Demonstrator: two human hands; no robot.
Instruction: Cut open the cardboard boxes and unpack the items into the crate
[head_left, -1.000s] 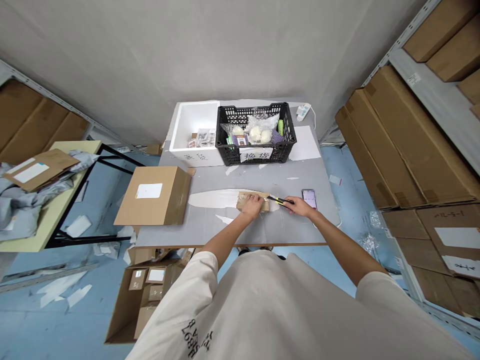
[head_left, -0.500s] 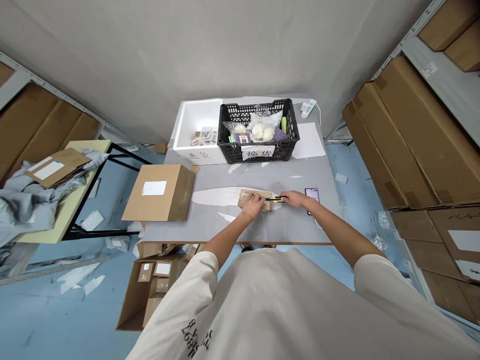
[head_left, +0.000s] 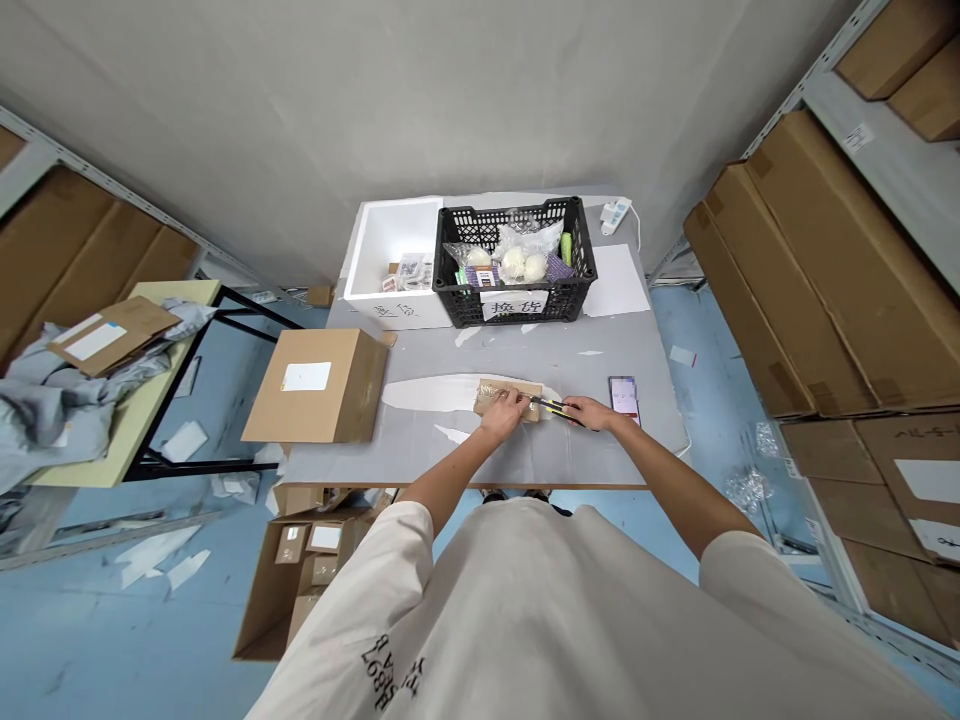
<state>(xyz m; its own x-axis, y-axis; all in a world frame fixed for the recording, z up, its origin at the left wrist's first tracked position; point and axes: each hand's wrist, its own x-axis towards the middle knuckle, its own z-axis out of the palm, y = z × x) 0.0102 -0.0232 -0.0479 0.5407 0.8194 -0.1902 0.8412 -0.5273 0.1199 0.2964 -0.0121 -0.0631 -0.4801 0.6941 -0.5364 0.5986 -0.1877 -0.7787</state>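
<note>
Tabletop, 换货 crate; right hand around cutter, left hand on carton, grip unclear

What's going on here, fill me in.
A person stands at a grey table. Their left hand is on a small package, and their right hand holds a black and yellow cutter, its front end at the package; whether it has cut anything is too small to tell. A phone lies just right of the right hand. A larger box sits at the table's left end, and a filled black crate stands at the back.
</note>
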